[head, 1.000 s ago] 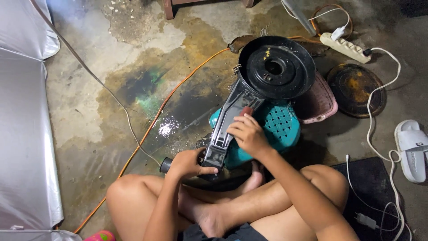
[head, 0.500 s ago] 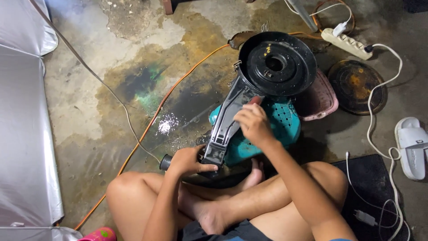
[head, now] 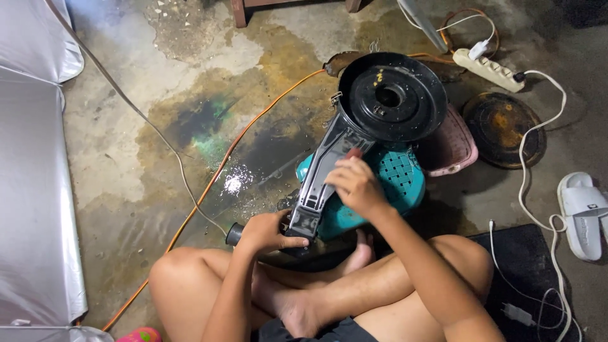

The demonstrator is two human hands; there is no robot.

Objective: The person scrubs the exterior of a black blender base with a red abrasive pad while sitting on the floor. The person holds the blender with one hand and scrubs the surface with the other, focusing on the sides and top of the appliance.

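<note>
Right hand (head: 356,185) lies fingers-down, loosely curled, on the neck of the black fan base (head: 354,136), something reddish just under the fingertips; whether it grips it I can't tell. Left hand (head: 266,231) is wrapped around the neck's lower end, clamped. Fan base sits centre frame, propped on a teal basket (head: 396,183). Versus half a second ago, right hand has slid slightly down the neck. Both forearms reach forward over crossed legs.
</note>
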